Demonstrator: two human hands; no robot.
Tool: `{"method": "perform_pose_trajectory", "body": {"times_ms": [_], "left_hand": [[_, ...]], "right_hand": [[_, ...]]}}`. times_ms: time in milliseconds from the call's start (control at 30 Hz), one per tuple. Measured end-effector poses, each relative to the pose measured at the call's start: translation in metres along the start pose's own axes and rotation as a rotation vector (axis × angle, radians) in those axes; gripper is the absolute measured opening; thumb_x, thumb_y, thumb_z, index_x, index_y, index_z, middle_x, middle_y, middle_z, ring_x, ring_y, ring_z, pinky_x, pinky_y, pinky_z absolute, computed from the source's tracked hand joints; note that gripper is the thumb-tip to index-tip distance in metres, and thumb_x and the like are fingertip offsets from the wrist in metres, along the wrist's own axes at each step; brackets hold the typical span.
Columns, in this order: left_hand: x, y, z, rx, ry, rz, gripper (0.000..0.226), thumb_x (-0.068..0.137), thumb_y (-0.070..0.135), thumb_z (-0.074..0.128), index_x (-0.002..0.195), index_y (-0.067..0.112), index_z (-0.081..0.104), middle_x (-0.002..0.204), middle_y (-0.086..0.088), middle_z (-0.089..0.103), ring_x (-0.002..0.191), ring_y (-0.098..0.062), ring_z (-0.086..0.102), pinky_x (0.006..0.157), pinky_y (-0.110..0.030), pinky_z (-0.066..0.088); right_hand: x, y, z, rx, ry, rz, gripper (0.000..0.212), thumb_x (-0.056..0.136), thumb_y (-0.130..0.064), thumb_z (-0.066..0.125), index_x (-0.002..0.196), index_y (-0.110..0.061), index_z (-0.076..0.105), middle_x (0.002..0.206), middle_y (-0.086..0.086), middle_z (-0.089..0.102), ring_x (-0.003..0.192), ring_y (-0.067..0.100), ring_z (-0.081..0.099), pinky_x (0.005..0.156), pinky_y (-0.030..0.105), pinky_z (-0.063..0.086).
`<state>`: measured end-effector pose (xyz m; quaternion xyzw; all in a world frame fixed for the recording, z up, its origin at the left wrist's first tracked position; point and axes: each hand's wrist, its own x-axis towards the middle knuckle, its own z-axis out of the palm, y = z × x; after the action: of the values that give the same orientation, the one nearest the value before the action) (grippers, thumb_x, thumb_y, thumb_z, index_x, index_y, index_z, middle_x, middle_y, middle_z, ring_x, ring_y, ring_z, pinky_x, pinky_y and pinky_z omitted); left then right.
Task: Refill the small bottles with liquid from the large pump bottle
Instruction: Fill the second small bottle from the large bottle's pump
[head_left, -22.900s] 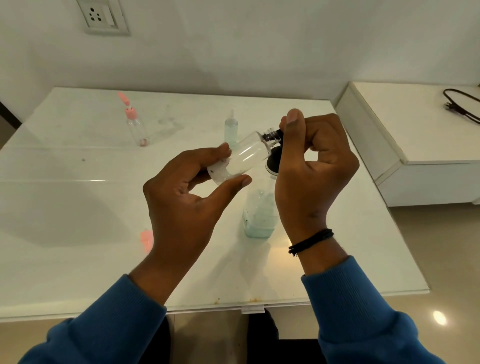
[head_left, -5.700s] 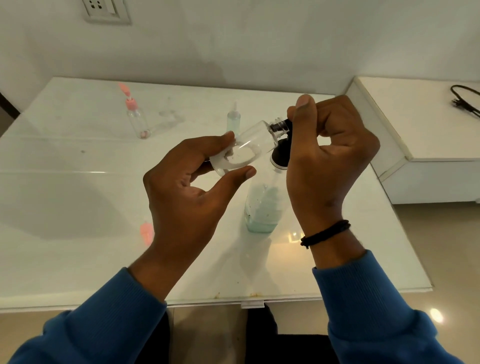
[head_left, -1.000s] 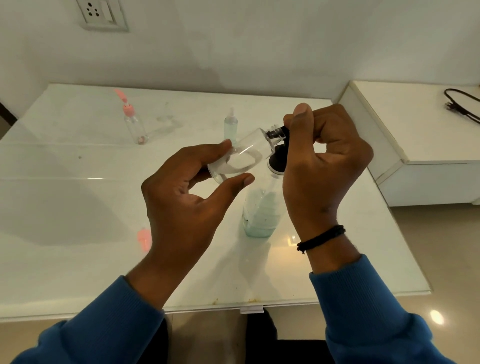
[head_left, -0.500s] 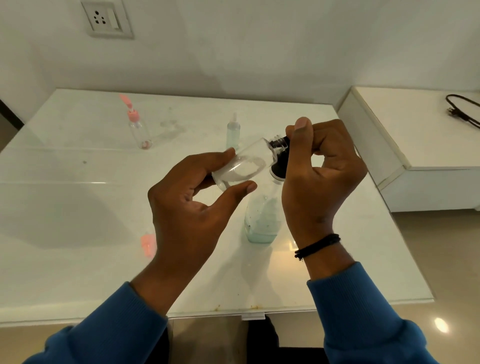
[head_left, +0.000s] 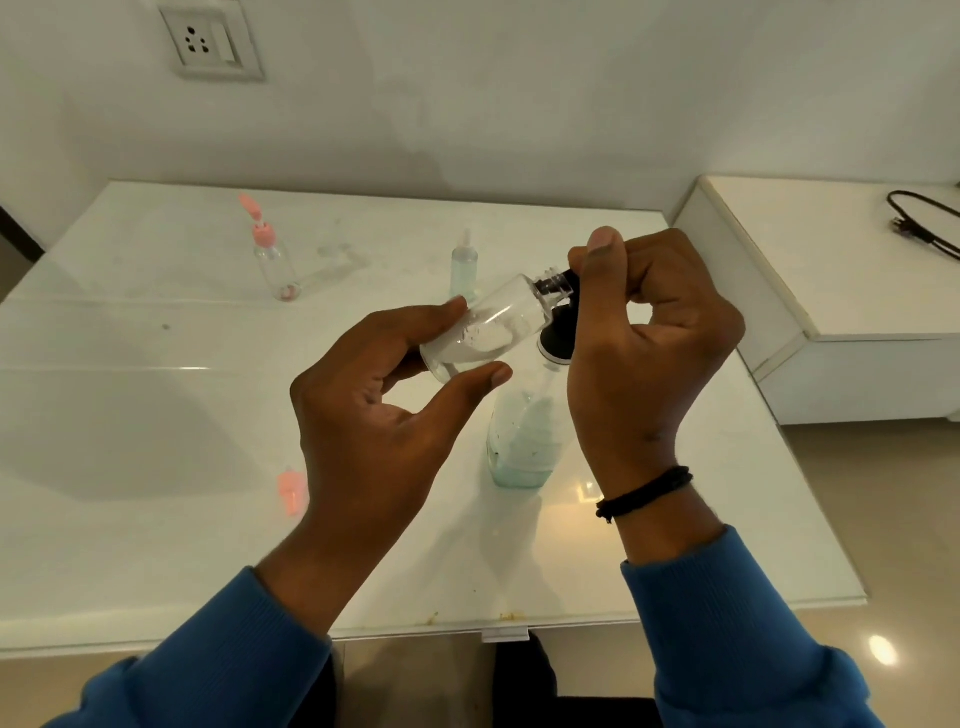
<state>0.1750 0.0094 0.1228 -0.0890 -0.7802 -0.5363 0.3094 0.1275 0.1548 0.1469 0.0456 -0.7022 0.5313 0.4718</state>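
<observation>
On the table (head_left: 130, 519) stand three bottles; left hand (head_left: 379, 415) pinches a fourth (head_left: 488, 327), right hand (head_left: 644, 343) grips the pump (head_left: 558, 340).

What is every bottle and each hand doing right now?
Small clear bottle: tilted, uncapped, a little liquid inside, mouth at the black pump nozzle.
Large clear pump bottle: upright on the table, partly filled.
Pink-capped small bottle: standing, cap flipped open.
Left hand: holding the small bottle.
Right hand: gripping the pump head.

small bottle (head_left: 488, 332) above table (head_left: 130, 415), pump bottle (head_left: 524, 441) beneath
</observation>
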Motion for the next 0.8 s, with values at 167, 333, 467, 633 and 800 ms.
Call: {"method": "perform_pose_trajectory", "body": {"times_ms": [167, 333, 467, 633, 800], "left_hand": [[-0.0014, -0.0014, 0.0000, 0.011, -0.003, 0.004, 0.044, 0.081, 0.026, 0.087, 0.119, 0.012, 0.070, 0.116, 0.011, 0.068, 0.108, -0.005, 0.068, 0.087, -0.017, 0.057], [0.0000, 0.0005, -0.0002, 0.001, 0.006, -0.001, 0.045, 0.080, 0.025, 0.088, 0.119, 0.012, 0.070, 0.116, 0.009, 0.069, 0.108, -0.007, 0.068, 0.087, -0.016, 0.056], [-0.0001, 0.0000, -0.0001, 0.008, -0.002, 0.005, 0.045, 0.081, 0.026, 0.088, 0.120, 0.011, 0.070, 0.116, 0.011, 0.068, 0.108, -0.006, 0.068, 0.088, -0.018, 0.057], [-0.0003, 0.0002, -0.0003, 0.006, 0.004, -0.002, 0.046, 0.080, 0.026, 0.087, 0.120, 0.010, 0.070, 0.117, 0.007, 0.069, 0.108, -0.009, 0.069, 0.087, -0.017, 0.057], [-0.0002, -0.0004, -0.0001, 0.003, 0.005, 0.000, 0.045, 0.081, 0.025, 0.088, 0.119, 0.009, 0.071, 0.115, 0.006, 0.070, 0.107, -0.009, 0.069, 0.087, -0.019, 0.057]], "right_hand": [[-0.0059, 0.0023, 0.0024, -0.010, 0.028, 0.013, 0.033, 0.097, -0.006, 0.063, 0.066, 0.004, 0.063, 0.065, 0.015, 0.061, 0.062, 0.019, 0.054, 0.059, 0.020, 0.042], [-0.0003, 0.0002, 0.0001, -0.008, 0.019, -0.007, 0.031, 0.096, -0.003, 0.064, 0.066, 0.004, 0.063, 0.064, 0.014, 0.061, 0.061, 0.020, 0.054, 0.058, 0.020, 0.043], [-0.0039, 0.0022, 0.0019, -0.010, 0.033, 0.000, 0.032, 0.096, -0.003, 0.064, 0.066, 0.006, 0.062, 0.065, 0.015, 0.061, 0.061, 0.018, 0.053, 0.058, 0.024, 0.044], [-0.0014, 0.0012, 0.0003, -0.006, 0.012, 0.010, 0.031, 0.096, -0.003, 0.064, 0.066, 0.005, 0.064, 0.065, 0.014, 0.061, 0.061, 0.019, 0.054, 0.058, 0.022, 0.044], [-0.0026, 0.0011, 0.0010, -0.010, 0.019, 0.012, 0.032, 0.096, -0.004, 0.064, 0.066, 0.006, 0.063, 0.065, 0.015, 0.061, 0.061, 0.021, 0.055, 0.058, 0.024, 0.044]]}}
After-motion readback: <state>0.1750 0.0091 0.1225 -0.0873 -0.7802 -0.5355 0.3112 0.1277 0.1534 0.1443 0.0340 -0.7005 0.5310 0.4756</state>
